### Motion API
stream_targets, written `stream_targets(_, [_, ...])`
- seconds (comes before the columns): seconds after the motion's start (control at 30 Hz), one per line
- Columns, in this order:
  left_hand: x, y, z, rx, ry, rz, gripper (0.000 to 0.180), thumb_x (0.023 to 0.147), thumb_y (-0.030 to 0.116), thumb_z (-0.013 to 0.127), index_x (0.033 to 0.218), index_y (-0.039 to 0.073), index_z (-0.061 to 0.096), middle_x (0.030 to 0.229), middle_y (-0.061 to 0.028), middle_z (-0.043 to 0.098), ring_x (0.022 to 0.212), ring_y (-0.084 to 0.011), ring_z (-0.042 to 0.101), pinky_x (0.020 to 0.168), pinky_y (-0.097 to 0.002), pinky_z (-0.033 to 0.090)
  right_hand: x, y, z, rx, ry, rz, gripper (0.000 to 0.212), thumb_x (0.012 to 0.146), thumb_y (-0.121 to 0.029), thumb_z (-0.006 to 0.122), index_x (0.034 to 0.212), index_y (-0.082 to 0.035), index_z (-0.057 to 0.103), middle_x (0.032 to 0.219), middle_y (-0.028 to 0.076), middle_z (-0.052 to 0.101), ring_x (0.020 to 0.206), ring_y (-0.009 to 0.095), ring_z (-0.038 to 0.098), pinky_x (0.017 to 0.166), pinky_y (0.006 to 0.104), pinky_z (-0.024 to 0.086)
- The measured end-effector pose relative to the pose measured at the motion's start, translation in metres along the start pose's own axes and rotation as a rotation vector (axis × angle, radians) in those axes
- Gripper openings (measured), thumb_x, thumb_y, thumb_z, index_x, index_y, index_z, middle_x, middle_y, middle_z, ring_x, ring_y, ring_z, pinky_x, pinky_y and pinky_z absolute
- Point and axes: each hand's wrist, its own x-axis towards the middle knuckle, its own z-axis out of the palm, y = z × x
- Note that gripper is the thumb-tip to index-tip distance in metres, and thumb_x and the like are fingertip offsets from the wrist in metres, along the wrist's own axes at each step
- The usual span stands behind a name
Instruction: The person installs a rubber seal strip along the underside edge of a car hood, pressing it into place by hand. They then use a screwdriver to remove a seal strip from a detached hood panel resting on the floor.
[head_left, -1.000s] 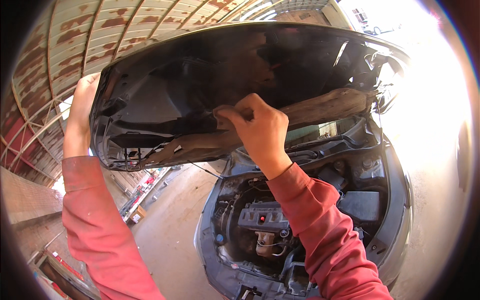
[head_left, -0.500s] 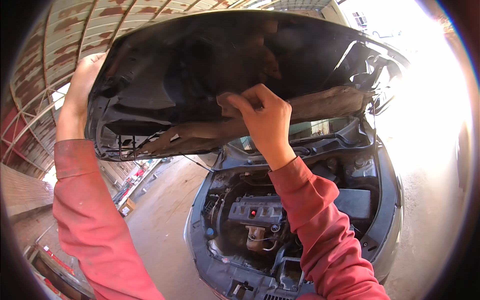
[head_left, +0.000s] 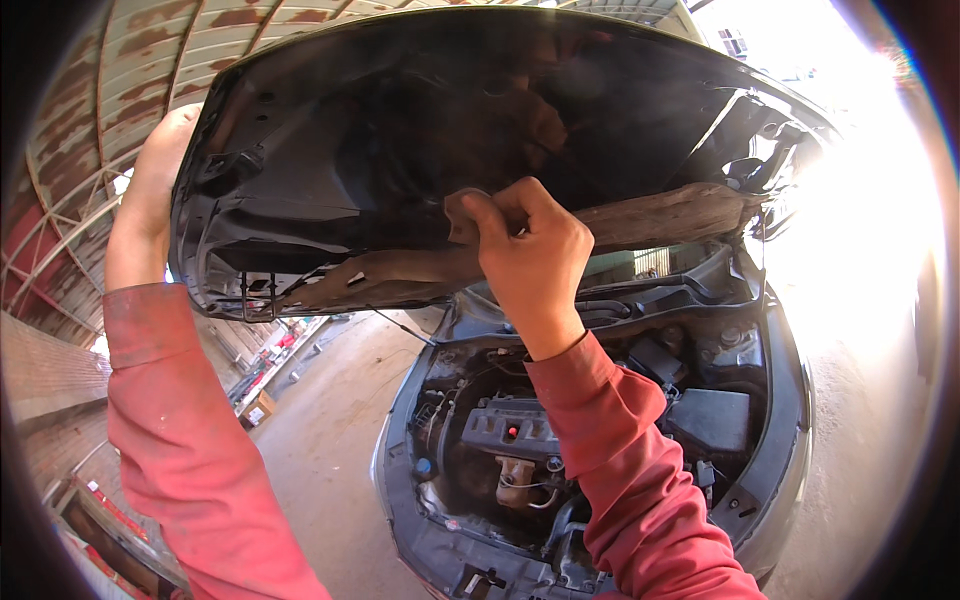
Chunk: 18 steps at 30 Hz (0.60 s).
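Now higher in view, the hood (head_left: pixel 400 130) backs the right fingers (head_left: pixel 538 203); they're pinched together.

Left hand (head_left: pixel 165 165) raised upper left of frame, fingertips hidden, red-sleeved left arm (head_left: pixel 185 430) up from lower edge. Right hand (head_left: pixel 537 260) near center, fingers curled toward thumb, right arm (head_left: pixel 635 460) slanting from lower right.
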Motion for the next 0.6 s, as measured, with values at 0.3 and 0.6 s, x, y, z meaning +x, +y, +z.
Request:
stream_targets(0.3, [0.010,0.001,-0.001,-0.028,-0.115,-0.087,0.025,0.102,0.021,0.057,0.106,0.001,0.073,0.091,0.0005,0.071,0.075,-0.0041,0.062,0.069,-0.0199,0.049,0.003,-0.008,-0.015,-0.161,-0.070,-0.161,0.016,0.086,-0.013,0.075,0.078,-0.007,0.062,0.069,0.008,0.063,0.059,0.028,0.061,0.054,0.0360,0.046])
stream_targets(0.6, [-0.120,0.001,0.074,0.248,0.663,0.471,0.028,0.104,0.018,0.055,0.096,-0.004,0.069,0.085,-0.0049,0.069,0.073,-0.0101,0.058,0.067,-0.0254,0.048,-0.072,-0.038,-0.092,0.109,-0.362,-0.126,0.011,0.080,-0.001,0.077,0.087,-0.004,0.069,0.076,0.009,0.065,0.061,0.024,0.060,0.053,0.0329,0.046])
